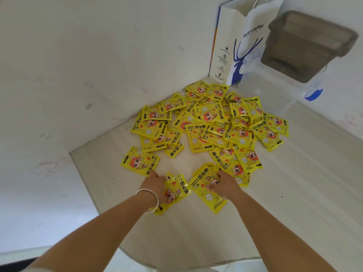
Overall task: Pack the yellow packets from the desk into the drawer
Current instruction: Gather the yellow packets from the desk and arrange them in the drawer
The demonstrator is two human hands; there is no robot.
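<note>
Several yellow hand-warmer packets (212,122) lie in a loose heap on the pale desk (294,193), toward its far corner. My left hand (157,185), with a white bangle on the wrist, grips a small stack of packets (175,190) at the near edge of the heap. My right hand (225,185) holds another packet (206,191) just to the right of that stack. A single packet (139,160) lies beside my left fingers. No drawer shows in this view.
Two white paper bags (241,46) stand in the desk's back corner against the wall. A grey translucent plastic bin (306,46) rests on a clear container (271,91) at the back right. The desk's rounded front edge (137,258) is close to me.
</note>
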